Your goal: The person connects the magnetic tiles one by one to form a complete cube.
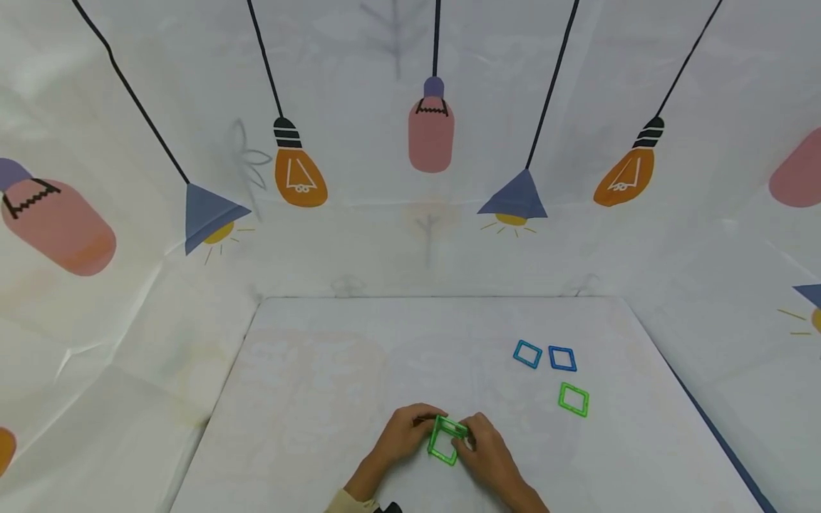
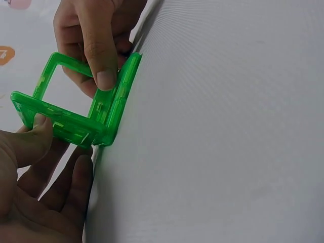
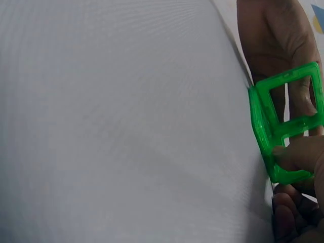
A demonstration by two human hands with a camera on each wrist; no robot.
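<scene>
Several green square open-frame magnetic tiles meet at their edges near the front of the table. One flat green tile lies on the tabletop, and others stand up from it at angles. My left hand pinches one standing tile, its thumb on the frame's face. From the other side, my right hand grips another standing tile, with the thumb pressing near the joined lower edge. In the right wrist view, fingers cover parts of the green frames.
On the right of the white table lie a light blue square tile, a darker blue one and a loose green one. A white sheet printed with lamps rises behind the table and along its sides.
</scene>
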